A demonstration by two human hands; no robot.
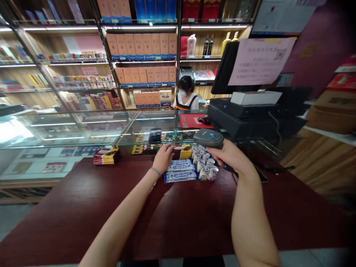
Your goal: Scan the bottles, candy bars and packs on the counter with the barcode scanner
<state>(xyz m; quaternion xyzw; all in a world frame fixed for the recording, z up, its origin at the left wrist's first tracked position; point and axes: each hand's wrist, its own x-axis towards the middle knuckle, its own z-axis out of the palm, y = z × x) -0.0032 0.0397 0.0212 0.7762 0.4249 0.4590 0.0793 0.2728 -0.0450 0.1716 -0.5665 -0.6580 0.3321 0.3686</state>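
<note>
My right hand is wrapped round the handle of a dark grey barcode scanner, held above several small clear jars with silvery lids. My left hand is open, its fingers stretched over the left end of a stack of maroon-and-yellow packets. Whether the fingertips press on that stack, I cannot tell. Just right of the left wrist, blue-and-white wrapped packets lie in rows on the dark red table. The jars stand along their right side.
Another stack of maroon-and-yellow packets sits at the left. Behind is a glass display counter with a red mat, a mouse and a monitor. A person is beyond it, before stocked shelves.
</note>
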